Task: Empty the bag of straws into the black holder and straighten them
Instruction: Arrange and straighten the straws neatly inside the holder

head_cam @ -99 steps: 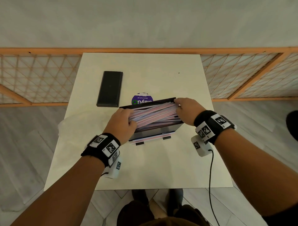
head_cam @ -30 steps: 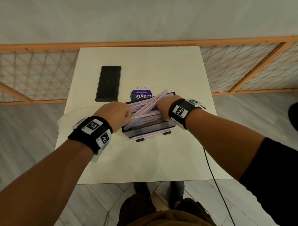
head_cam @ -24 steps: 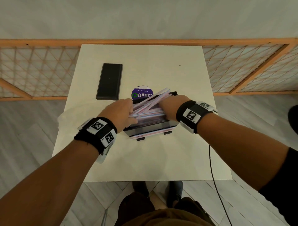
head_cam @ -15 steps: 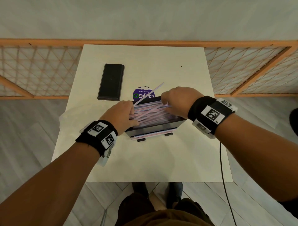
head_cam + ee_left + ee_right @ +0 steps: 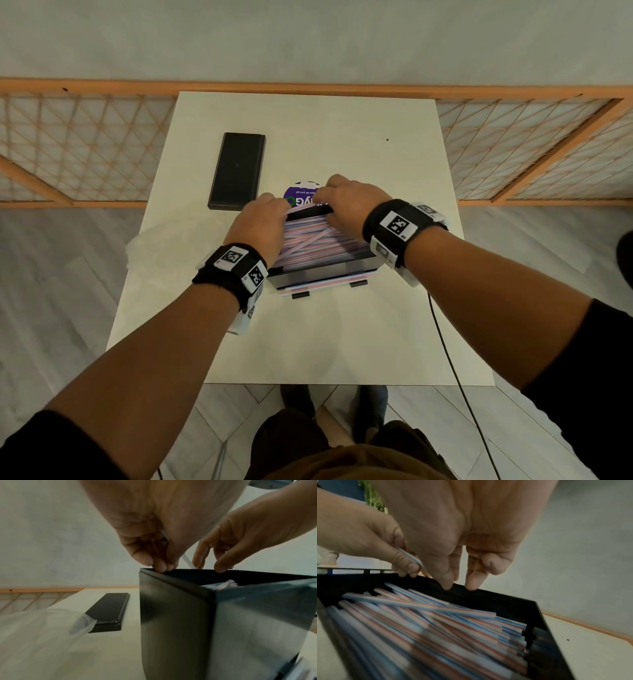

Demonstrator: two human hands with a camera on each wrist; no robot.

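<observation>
Since half a second ago, both hands have drawn together at the far rim of the holder, and the lone straw that jutted up over the purple sticker is no longer sticking out there.

From the head view, the left hand [image 5: 260, 226] and right hand [image 5: 346, 205] sit knuckles-up at the far edge of the black straw holder [image 5: 325, 270], which stands mid-table on the cream table [image 5: 342, 335]. The striped straws [image 5: 308, 243] lie inside with their long axes running left to right, one or two crossing on a slant. A black lid [image 5: 238, 171] lies flat to the far left, and a clear plastic bag [image 5: 147, 243] slumps at the table's left edge. What the fingers do is hidden here.

The left wrist view shows it: the left hand [image 5: 154, 536] pinches a single straw [image 5: 187, 561], its fingertips on the holder's rim. The right hand [image 5: 240, 540] has its fingers loosely spread, tips on the same rim [image 5: 188, 572].

The right wrist view alone looks into the box: straws [image 5: 436, 622] stacked lengthwise, one straw [image 5: 419, 605] lying askew on top.
</observation>
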